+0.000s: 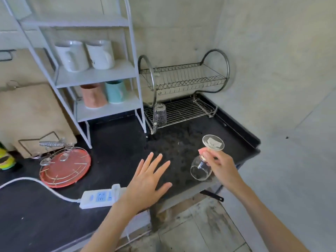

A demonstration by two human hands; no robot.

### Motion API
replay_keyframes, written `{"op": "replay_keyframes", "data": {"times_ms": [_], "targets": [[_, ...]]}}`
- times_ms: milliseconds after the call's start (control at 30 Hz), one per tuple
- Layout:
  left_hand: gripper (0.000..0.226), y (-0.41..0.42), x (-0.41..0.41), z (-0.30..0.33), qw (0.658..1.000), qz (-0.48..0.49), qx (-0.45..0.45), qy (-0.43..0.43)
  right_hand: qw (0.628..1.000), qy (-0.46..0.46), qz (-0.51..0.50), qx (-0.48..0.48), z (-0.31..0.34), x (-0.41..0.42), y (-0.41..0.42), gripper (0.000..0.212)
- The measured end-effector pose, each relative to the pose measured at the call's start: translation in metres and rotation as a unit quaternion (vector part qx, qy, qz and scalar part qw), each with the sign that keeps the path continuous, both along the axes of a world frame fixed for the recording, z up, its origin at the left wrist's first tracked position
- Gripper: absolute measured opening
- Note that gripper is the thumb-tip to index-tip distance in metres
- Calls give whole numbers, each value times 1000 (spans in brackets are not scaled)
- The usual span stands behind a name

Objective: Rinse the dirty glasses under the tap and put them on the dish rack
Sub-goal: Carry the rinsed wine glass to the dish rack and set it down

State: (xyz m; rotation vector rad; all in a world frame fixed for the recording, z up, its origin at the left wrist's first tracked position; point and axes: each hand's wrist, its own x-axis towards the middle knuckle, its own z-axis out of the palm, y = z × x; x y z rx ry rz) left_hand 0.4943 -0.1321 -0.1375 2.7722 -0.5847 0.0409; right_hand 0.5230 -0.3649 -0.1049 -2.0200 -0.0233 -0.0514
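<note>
My right hand (219,165) pinches the short stem of a clear stemmed glass (201,170), held upside down and tilted, foot (213,142) up, above the black counter's right part. A two-tier metal dish rack (183,99) stands in the back corner. One clear tumbler (159,115) sits upside down on the left end of its lower tier. My left hand (148,180) hovers flat with fingers spread over the counter, holding nothing. No tap is in view.
A white shelf unit (94,75) with two white mugs, a pink cup and a teal cup stands left of the rack. A red round tray (65,167) with wire holders, a white power strip (101,196) with cable, and a wooden board lie on the left.
</note>
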Motion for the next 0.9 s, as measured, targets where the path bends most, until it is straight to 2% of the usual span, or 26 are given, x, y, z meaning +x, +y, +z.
{"op": "replay_keyframes", "data": {"times_ms": [133,233,367,433,533,700,900], "targets": [[84,-9,79,19,1000,-11,19,-19,1000,-25,-13,1,16,68,-16,18],[76,-13,121,29,999,-7,33,-22,999,-31,-15,5,26,109,-20,20],[83,-11,168,38,998,13,49,-29,999,-44,13,-7,44,172,-20,19],[87,-8,193,44,997,36,52,-31,997,-62,30,-16,58,209,-17,18],[77,-5,228,61,994,80,49,-48,995,-86,46,-15,80,271,-8,20],[71,1,279,77,975,153,89,-131,985,-121,113,-49,103,375,22,25],[72,-2,306,78,953,230,143,-138,969,-82,205,-108,77,457,56,33]]}}
